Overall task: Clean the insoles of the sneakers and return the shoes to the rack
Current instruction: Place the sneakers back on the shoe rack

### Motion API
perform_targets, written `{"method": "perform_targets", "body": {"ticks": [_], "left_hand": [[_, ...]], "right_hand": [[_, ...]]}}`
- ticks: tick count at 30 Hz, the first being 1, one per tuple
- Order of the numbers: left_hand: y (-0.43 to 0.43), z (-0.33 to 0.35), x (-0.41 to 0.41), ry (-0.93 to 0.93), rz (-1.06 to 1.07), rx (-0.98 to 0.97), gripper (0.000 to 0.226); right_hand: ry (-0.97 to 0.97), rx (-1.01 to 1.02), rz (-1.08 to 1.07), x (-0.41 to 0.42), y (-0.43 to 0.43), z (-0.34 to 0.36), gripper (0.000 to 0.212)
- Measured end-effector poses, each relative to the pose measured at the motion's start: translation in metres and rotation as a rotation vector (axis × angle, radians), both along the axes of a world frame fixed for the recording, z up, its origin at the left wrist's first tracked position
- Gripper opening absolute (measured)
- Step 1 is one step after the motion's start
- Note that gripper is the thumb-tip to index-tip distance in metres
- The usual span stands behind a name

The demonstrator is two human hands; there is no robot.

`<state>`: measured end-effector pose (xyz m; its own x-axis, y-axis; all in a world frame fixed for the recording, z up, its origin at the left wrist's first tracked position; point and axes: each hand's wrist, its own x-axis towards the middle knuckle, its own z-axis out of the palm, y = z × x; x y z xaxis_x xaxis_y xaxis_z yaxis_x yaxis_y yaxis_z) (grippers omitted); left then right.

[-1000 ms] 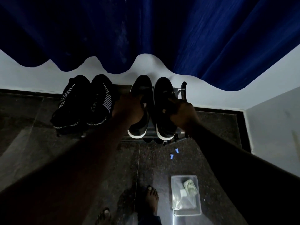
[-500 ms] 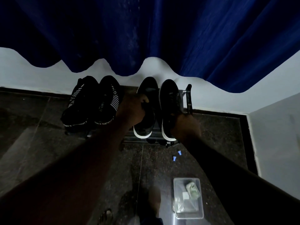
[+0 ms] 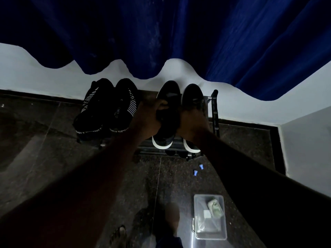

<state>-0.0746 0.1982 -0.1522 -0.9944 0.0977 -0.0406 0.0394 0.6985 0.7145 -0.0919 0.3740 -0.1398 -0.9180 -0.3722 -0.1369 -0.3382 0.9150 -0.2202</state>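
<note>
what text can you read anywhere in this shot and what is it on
"SPORT", repeated: heel band of the left striped sneaker.
"SPORT", partly cut off: heel band of the right striped sneaker.
"SPORT", faint: same shoe's upper.
Marks on the left white-soled sneaker, gripped by the left hand, and the right white-soled sneaker, held by the right hand: too dark to read.
Clear box: nothing legible.

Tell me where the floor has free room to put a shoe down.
Free: the dark floor in front of the striped sneakers. Crowded: the rack, full with both pairs; the clear box and blue pieces lie at right.
</note>
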Motion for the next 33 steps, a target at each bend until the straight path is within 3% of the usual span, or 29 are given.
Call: {"method": "perform_targets", "body": {"ticks": [5, 11, 13, 24, 30, 33], "left_hand": [[0.000, -0.006, 0.021, 0.033, 0.105, -0.109, 0.052], [0.008, 0.003, 0.033, 0.001, 0.121, -0.163, 0.047], [0.008, 0.007, 0.036, -0.064, 0.099, -0.214, 0.043], [-0.001, 0.017, 0.068, -0.200, -0.115, -0.512, 0.040], [-0.032, 0.029, 0.067, -0.092, -0.217, -0.443, 0.039], [-0.071, 0.050, 0.079, -0.026, -0.106, -0.337, 0.030]], "right_hand": [[-0.006, -0.035, -0.015, 0.015, 0.000, 0.003, 0.031], [-0.040, -0.017, 0.036, 0.039, -0.022, 0.004, 0.044], [-0.070, 0.009, 0.006, 0.050, -0.034, 0.003, 0.051], [-0.085, 0.169, -0.115, 0.070, -0.049, 0.014, 0.037], [0.121, 0.174, -0.261, 0.089, -0.062, 0.021, 0.054], [0.229, 0.021, -0.279, 0.095, -0.091, 0.018, 0.039]]}}
